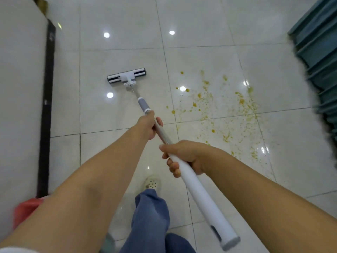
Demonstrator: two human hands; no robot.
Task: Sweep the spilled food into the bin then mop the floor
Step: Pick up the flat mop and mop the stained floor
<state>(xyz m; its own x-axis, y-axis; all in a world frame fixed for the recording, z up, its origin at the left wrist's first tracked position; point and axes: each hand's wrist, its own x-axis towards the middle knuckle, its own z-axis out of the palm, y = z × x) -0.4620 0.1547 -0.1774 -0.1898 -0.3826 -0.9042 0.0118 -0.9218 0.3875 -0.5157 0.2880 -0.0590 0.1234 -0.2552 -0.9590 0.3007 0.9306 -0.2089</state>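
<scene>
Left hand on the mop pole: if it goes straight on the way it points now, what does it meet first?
Probably the grey sleeve on the pole, right ahead of the left hand; farther on lies the mop head.

White mop slants to the glossy tiled floor — head flat, left of scattered yellow food.

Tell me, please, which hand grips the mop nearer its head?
The left hand, just behind the grey sleeve; the right hand holds the mop higher up.
</scene>
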